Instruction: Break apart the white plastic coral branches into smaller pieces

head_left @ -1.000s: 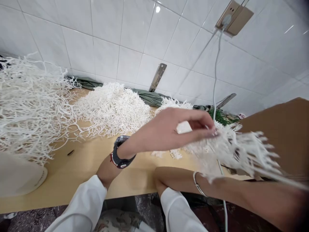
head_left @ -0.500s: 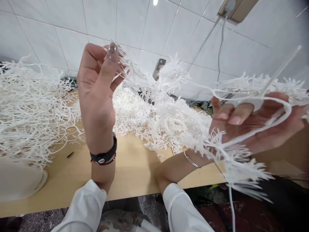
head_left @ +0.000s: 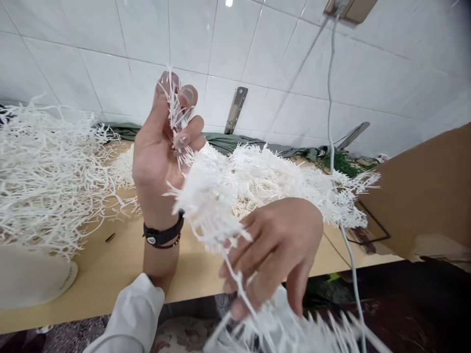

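My left hand (head_left: 162,137), raised before the wall, is closed with its fingertips round the tip of a white plastic foliage branch (head_left: 211,201). The branch, bushy with thin spiky leaves, hangs down from it toward the lower right. My right hand (head_left: 275,250) is lower, back up, its fingers stretched and its thumb apart. The branch's bare stem passes in front of those fingers, touching or very near them. More white leaves, blurred, spread below this hand at the bottom edge.
A heap of white twigs (head_left: 55,181) lies at the left beside a white rounded object (head_left: 33,277). White foliage (head_left: 272,171) is piled at the table's back. A cardboard box (head_left: 423,191) stands at the right. A white cable (head_left: 331,98) hangs down past the wooden table (head_left: 198,269).
My right hand has swung from the far right, palm up, to the lower middle, back up. My left hand has turned and keeps the branch tip. The branch now hangs downward instead of stretching right.
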Demonstrator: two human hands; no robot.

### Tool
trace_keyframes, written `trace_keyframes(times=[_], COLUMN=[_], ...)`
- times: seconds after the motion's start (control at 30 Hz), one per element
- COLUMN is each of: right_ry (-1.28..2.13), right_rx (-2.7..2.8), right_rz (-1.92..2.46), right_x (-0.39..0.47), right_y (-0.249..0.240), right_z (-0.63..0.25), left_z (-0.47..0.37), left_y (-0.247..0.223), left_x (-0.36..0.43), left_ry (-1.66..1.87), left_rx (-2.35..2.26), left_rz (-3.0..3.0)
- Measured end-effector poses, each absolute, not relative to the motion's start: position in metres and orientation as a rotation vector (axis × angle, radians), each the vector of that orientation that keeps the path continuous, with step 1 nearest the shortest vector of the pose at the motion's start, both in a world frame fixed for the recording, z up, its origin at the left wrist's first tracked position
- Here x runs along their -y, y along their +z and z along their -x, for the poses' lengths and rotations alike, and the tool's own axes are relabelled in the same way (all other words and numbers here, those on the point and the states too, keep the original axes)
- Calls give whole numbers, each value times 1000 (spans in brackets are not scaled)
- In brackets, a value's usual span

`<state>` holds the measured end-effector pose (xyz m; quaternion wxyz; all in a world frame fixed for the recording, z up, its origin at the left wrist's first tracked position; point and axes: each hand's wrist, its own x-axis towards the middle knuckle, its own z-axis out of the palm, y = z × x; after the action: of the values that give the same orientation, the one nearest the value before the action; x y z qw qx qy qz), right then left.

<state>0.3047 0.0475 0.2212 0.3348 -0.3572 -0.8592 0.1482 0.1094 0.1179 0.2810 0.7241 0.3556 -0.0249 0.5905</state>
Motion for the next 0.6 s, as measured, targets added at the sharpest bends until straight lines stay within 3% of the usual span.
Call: trace_keyframes(times=[0.17, 0.37, 0.6], right_ry=[538, 117, 302], right_rx=[2462, 2038, 2154], right_rz=[507, 920, 789], right_x=[-59, -70, -85], right_y=[248, 251, 245], right_z=[-306, -267, -264], left_z=[-102, -98, -67], left_y=[265, 256, 266], left_x=[-127, -128, -116], left_ry=[1330, 1244, 1093], left_rx=[40, 136, 178], left_rz=[-968, -1059, -982])
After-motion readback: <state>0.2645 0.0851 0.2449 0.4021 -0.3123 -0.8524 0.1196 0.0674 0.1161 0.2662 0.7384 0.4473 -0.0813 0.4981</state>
